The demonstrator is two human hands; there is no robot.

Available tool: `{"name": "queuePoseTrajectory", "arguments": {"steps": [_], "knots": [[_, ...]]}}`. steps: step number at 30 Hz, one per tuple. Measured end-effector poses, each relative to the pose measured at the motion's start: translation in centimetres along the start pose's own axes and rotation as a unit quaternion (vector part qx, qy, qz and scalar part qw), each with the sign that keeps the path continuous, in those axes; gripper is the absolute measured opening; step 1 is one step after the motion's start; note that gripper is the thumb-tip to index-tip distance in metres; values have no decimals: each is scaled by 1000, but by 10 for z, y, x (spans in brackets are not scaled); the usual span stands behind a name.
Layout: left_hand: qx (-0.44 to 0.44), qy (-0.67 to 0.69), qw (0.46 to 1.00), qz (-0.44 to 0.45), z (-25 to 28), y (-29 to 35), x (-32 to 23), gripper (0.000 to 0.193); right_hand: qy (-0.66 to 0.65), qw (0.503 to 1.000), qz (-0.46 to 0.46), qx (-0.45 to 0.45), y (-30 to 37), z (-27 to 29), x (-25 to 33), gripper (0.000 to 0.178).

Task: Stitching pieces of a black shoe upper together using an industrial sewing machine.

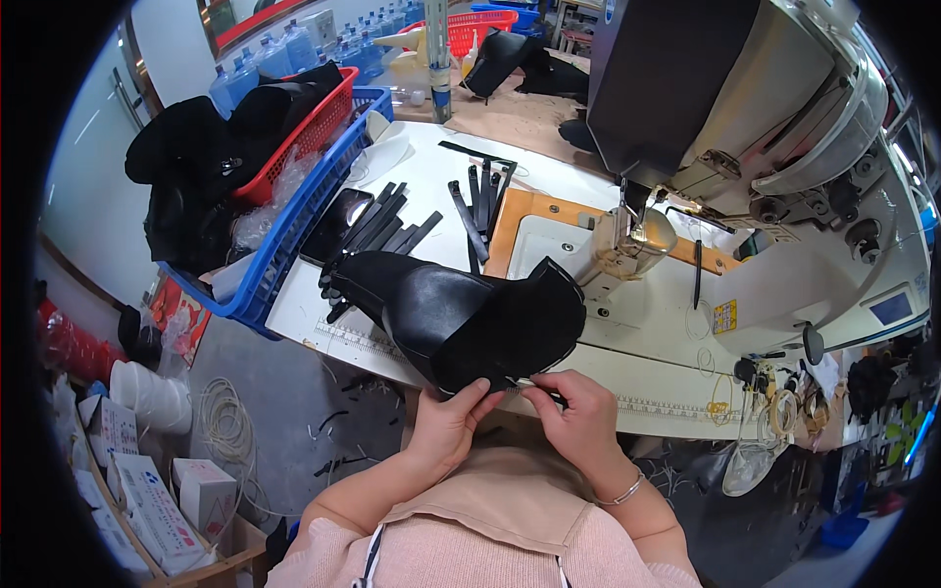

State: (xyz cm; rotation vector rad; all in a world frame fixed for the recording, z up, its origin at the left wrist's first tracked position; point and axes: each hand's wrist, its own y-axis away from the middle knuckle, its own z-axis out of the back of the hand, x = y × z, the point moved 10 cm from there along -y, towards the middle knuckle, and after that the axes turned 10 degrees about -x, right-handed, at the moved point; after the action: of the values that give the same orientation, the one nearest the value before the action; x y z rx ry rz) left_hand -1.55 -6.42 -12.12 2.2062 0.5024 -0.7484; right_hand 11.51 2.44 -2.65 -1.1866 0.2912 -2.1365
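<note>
A black leather boot upper [421, 304] with a dark fuzzy lining lies across the front of the white sewing table, its wide opening facing me. My left hand [447, 423] grips the near edge of that opening, thumb on top. Close beside it, the fingers of my right hand [578, 416] are pinched at the same edge. A small pale, shiny bit and something dark show between them, too small to name. Just beyond the upper stands the sewing machine's arm post [618, 250]. Black strips [392, 220] lie in a bundle behind the upper, partly hidden by it.
More black strips [470, 211] lie near the wooden machine frame [515, 220]. A phone [343, 220] rests by the blue basket [265, 265], which holds a red basket [304, 137] and black uppers. The machine head [676, 98] looms at right; coiled cord [225, 421] lies on the floor.
</note>
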Motion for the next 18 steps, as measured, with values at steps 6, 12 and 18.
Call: {"name": "queuePoseTrajectory", "arguments": {"steps": [6, 12, 18], "knots": [[-2, 3, 1000, -8, 4, -2, 2, 29, -4, 999, -25, 28, -3, -1, -2, 18], [3, 0, 1000, -1, 3, -1, 2, 27, 53, 998, 28, 22, -12, -15, 18, 17], [7, 8, 1000, -2, 0, 0, 1, 33, 35, 999, 37, 6, -8, -17, 11, 17]]}}
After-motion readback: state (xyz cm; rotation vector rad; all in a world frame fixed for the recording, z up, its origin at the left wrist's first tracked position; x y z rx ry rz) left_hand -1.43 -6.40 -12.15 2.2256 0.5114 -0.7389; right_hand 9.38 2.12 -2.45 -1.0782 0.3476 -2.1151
